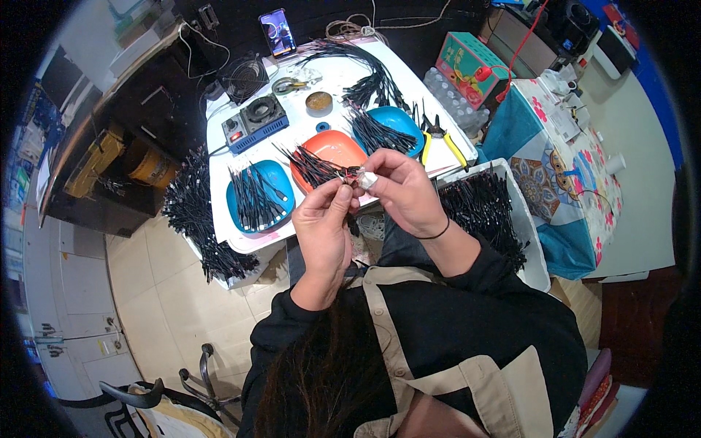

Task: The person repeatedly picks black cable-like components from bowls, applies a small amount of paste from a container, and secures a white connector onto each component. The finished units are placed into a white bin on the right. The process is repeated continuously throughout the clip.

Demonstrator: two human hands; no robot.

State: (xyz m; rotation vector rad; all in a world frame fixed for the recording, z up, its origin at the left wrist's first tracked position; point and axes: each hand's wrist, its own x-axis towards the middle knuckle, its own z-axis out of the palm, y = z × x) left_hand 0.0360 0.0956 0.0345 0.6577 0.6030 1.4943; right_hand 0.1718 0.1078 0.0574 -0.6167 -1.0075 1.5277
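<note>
Both my hands meet over the near edge of the white table, fingers pinched close together. My left hand [327,223] grips the thin wire ends [350,177] of a black cable between thumb and fingers. My right hand [405,188] pinches at the same spot; a small white piece [368,179] shows at its fingertips, its kind too small to tell. Just beyond lies an orange bowl [339,146] with black cables [310,166] across it. A blue bowl [287,177] of cables [255,201] stands left, and another blue bowl [410,124] with cables [380,133] stands farther right.
Behind the bowls are a small blue-grey heating device [255,124], a round tin [319,104] and a lit phone [277,34]. Yellow-handled pliers [445,142] lie at right. Cable heaps flank the table: one left [193,212], one in a white bin [537,241].
</note>
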